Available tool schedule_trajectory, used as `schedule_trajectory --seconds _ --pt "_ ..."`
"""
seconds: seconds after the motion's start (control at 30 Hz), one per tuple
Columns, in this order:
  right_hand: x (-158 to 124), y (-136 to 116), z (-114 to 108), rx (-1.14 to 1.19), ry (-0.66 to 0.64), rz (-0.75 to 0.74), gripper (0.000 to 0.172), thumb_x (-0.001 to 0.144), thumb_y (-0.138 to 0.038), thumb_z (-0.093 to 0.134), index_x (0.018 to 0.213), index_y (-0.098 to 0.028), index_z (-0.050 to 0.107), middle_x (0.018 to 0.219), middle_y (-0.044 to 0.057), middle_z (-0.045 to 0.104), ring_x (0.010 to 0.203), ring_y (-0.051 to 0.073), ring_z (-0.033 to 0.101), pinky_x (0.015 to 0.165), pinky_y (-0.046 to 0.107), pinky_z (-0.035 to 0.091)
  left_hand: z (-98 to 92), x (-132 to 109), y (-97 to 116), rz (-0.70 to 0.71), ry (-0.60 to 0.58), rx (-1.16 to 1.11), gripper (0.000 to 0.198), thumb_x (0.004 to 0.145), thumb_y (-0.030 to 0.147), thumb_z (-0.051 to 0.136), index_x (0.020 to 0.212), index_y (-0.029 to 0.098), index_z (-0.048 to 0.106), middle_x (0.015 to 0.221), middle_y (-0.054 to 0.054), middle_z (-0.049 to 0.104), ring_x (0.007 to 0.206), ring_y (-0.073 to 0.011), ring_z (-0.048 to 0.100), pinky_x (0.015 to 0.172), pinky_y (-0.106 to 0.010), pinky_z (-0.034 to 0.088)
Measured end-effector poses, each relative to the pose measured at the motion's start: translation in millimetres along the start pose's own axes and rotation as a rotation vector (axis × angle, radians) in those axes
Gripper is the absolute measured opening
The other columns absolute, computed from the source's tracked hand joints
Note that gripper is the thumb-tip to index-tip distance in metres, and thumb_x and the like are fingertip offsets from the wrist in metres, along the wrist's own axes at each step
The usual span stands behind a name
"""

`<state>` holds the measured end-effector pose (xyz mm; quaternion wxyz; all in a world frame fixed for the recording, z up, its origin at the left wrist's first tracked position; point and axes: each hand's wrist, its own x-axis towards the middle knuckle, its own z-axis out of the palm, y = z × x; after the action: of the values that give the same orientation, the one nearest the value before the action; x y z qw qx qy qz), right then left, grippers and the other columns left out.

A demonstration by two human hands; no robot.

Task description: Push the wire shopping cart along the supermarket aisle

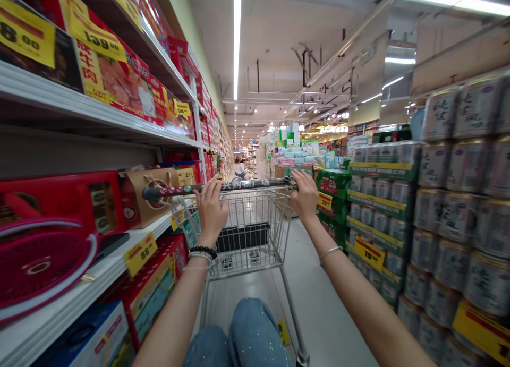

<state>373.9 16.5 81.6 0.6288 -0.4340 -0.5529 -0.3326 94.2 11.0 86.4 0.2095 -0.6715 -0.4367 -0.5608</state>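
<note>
Down a bright supermarket aisle, both of the person's hands rest on a long dark grey cart handle, with white lettering showing between them. The left hand and the right hand curl over the top of the handle, and each grip is clenched around it, grasping nothing else. A black beaded bracelet and thin silver bands circle the left wrist, and a slim silver bangle circles the right. Below the handle sits a silver wire cart basket with a black panel inside, and nearer the camera show knees in speckled blue denim. To the left, a white metal shelf carries a round pink fan, a red gift box and a kraft paper bag just beside the handle's end. To the right rise stacks of silver cans and green-banded cartons. Far along the aisle, a person in a white top appears small and blurred.
</note>
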Motion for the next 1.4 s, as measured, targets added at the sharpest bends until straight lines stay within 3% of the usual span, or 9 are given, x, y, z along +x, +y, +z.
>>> schedule_trajectory --seconds 0.13,0.27,0.37,0.47,0.6,0.83,1.1,1.27,1.4 --pt "1 -47 23 0.052 -0.04 0.056 0.054 0.073 -0.004 0.04 0.118 -0.017 0.069 0.123 0.009 0.069 0.122 0.026 0.057 0.112 0.048 0.039 4.4 -1 8 -0.017 0.001 0.016 0.062 0.073 0.009 0.049 0.133 0.021 0.055 0.14 -0.007 0.056 0.139 -0.0269 0.04 0.124 -0.052 0.007" --pt "3 -89 31 0.097 -0.172 -0.057 0.053 0.072 -0.004 0.043 0.116 -0.017 0.07 0.124 0.008 0.069 0.121 0.024 0.059 0.111 0.04 0.04 -6.6 -1 6 0.0 -0.073 0.036 0.063 0.074 0.009 0.047 0.135 0.023 0.053 0.143 -0.006 0.054 0.141 -0.0255 0.039 0.124 -0.052 0.006" --pt "10 -83 18 0.07 -0.205 -0.014 0.05 0.071 -0.006 0.045 0.111 -0.019 0.072 0.117 0.008 0.072 0.114 0.024 0.062 0.104 0.037 0.045 -36.3 -1 -20 -0.051 -0.016 0.101 0.058 0.075 0.013 0.052 0.133 0.023 0.055 0.147 -0.007 0.05 0.144 -0.0285 0.033 0.123 -0.056 0.001" --pt "19 -64 4 -0.046 -0.168 0.199 0.046 0.073 -0.009 0.044 0.107 -0.016 0.073 0.108 0.012 0.074 0.101 0.025 0.067 0.088 0.034 0.051 -75.1 -4 -59 -0.23 0.135 0.186 0.056 0.076 0.019 0.056 0.132 0.021 0.055 0.152 -0.009 0.044 0.148 -0.0333 0.023 0.121 -0.063 0.0" --pt "22 -70 6 -0.143 -0.181 0.25 0.044 0.073 -0.01 0.044 0.107 -0.012 0.073 0.105 0.015 0.074 0.098 0.026 0.066 0.085 0.033 0.05 -102.9 -7 -92 -0.196 0.005 0.171 0.06 0.073 0.011 0.05 0.131 0.027 0.056 0.148 -0.004 0.05 0.146 -0.0291 0.029 0.121 -0.061 0.005" --pt "11 -122 35 -0.069 -0.18 0.145 0.044 0.071 -0.007 0.044 0.103 -0.011 0.074 0.104 0.017 0.073 0.1 0.027 0.065 0.087 0.037 0.05 -93.2 -3 -97 -0.122 0.045 0.115 0.061 0.071 0.009 0.05 0.129 0.025 0.06 0.137 -0.002 0.06 0.139 -0.0243 0.039 0.119 -0.045 0.03" --pt "-7 -200 85 0.206 -0.094 -0.07 0.043 0.072 -0.005 0.046 0.103 -0.016 0.074 0.106 0.012 0.075 0.103 0.027 0.066 0.095 0.04 0.05 -88.4 -8 -103 -0.116 0.09 0.118 0.065 0.069 0.003 0.048 0.129 0.025 0.061 0.134 0.0 0.062 0.139 -0.0234 0.04 0.12 -0.046 0.031" --pt "-20 -260 113 0.379 -0.22 -0.169 0.046 0.076 -0.006 0.048 0.116 -0.013 0.069 0.121 0.013 0.07 0.118 0.028 0.061 0.107 0.043 0.045 -87.4 -8 -104 -0.095 0.074 0.109 0.064 0.07 0.004 0.05 0.131 0.023 0.059 0.136 -0.002 0.061 0.14 -0.0223 0.039 0.12 -0.045 0.032" --pt "-29 -279 124 0.452 -0.294 -0.281 0.048 0.083 -0.006 0.045 0.127 -0.014 0.063 0.133 0.012 0.063 0.128 0.026 0.055 0.113 0.045 0.04 -88.0 -10 -110 -0.112 0.071 0.076 0.056 0.075 0.011 0.052 0.13 0.019 0.058 0.137 -0.007 0.06 0.141 -0.0253 0.04 0.118 -0.047 0.034"
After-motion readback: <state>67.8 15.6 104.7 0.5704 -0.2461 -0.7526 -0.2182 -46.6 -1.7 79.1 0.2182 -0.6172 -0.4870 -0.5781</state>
